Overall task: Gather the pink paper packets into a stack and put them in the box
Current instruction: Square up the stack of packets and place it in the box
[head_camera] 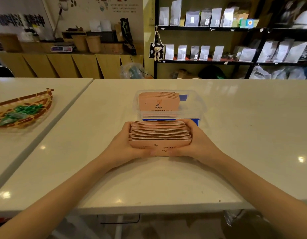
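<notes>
**Both hands squaring a packet stack short of the box**

Forearms reaching in from the near edge of the white counter [166, 178], meeting at its middle. Left hand [122, 145] cupped against the left end of the stack of pink paper packets [159, 135], thumb laid along the front face. Right hand [195, 144] mirroring it on the right end, fingers wrapped round the back. Both closed on the stack, pressing inward, probably to even up the edges so the bundle moves as one block. Packets standing on their long edges, lower edge apparently resting on the counter.

Left to right across the surface: a woven bamboo tray [45, 100] of green-wrapped sweets on the neighbouring counter, well apart and beyond a seam; then the held stack; just behind it a blue lid [195, 120] lying flat, partly hidden; behind that the clear plastic box [203, 107], open-topped.

One batch of pink packets [158, 102] already upright in the box, set toward its left wall, leaving open room on the right. Rim to be cleared by lifting up and forward. Bare counter far right, nothing to snag.
</notes>
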The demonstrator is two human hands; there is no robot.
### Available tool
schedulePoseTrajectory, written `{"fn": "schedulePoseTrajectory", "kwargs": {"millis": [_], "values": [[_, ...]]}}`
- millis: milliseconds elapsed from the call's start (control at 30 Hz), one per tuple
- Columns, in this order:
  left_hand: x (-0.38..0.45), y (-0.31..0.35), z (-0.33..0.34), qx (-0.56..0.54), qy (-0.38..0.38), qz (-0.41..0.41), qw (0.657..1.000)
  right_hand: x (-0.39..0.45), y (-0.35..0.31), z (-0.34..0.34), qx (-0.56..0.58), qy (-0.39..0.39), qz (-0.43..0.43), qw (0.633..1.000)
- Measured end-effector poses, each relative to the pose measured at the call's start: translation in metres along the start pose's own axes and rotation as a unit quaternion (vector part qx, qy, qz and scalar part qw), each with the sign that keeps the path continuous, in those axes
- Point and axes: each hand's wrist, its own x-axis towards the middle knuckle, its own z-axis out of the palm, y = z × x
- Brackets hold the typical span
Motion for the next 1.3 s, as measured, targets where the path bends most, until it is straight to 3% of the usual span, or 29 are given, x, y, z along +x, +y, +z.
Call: {"fn": "schedulePoseTrajectory", "kwargs": {"millis": [733, 1167, 1300], "values": [[-0.003, 0.002, -0.003, 0.01, -0.027, 0.022, 0.999, -0.002, -0.001, -0.002, -0.043, 0.002, -0.01, 0.999], [-0.007, 0.004, -0.003, -0.007, -0.072, 0.004, 0.997, -0.003, 0.001, 0.001, 0.004, -0.016, -0.007, 1.0], [-0.006, 0.007, -0.012, 0.007, -0.045, 0.022, 0.999, -0.005, 0.002, -0.009, 0.02, -0.016, -0.002, 1.0]]}}
